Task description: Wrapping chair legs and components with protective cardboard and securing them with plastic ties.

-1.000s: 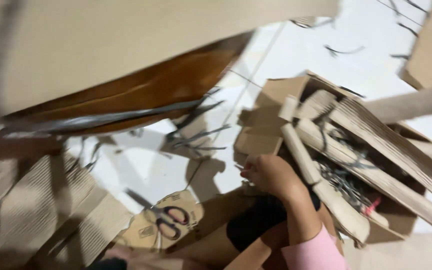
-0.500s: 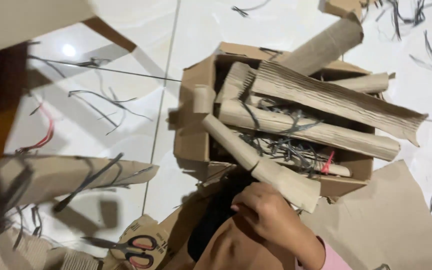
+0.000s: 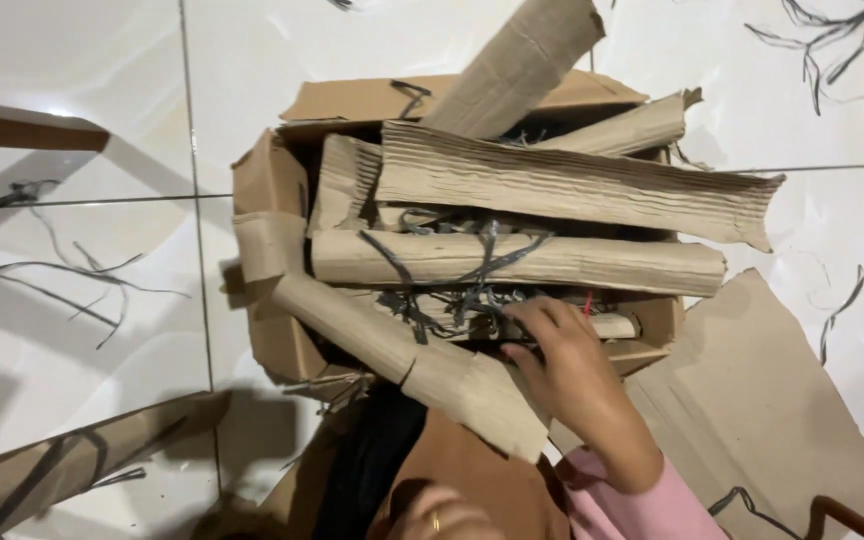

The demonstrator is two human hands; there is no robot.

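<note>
— Cardboard rolls (image 3: 517, 262) are lying crosswise in the open brown box (image 3: 270, 185); the right grip (image 3: 562, 365) is reaching its spread fingers into the dark strips (image 3: 452, 300) just ahead of it.

— Light and stiff, I'm judging, though crushable; mid-length is looking best for a hold.

— And the left grip (image 3: 442, 515)?

— Barely showing at the bottom edge; I cannot tell its state. No labels are showing, only plain brown flaps on the white tiled floor (image 3: 72, 300).
</note>
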